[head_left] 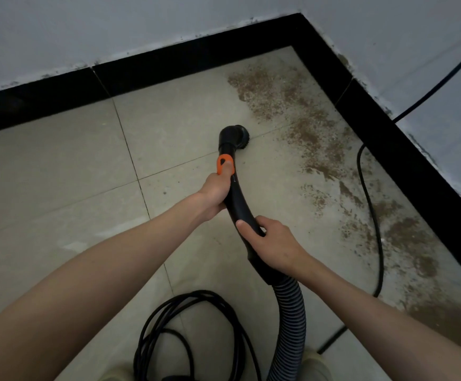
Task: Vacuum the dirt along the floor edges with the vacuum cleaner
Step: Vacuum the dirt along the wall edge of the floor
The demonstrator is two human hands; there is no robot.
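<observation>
A black curved vacuum wand [239,200] points away from me, its round brush nozzle [236,134] close to the tiled floor just left of a band of brown dirt [314,138]. The dirt runs along the black skirting [405,158] on the right, from the corner toward me. My left hand [214,193] grips the wand's upper part, thumb on an orange slider [225,165]. My right hand [272,242] grips the wand lower down, near where the ribbed grey hose [289,323] joins.
A coiled black power cable [193,325] lies on the floor below my arms. Another black cable [372,215] runs along the right side through the dirt and up the white wall [430,89]. Beige tiles [59,166] spread to the left.
</observation>
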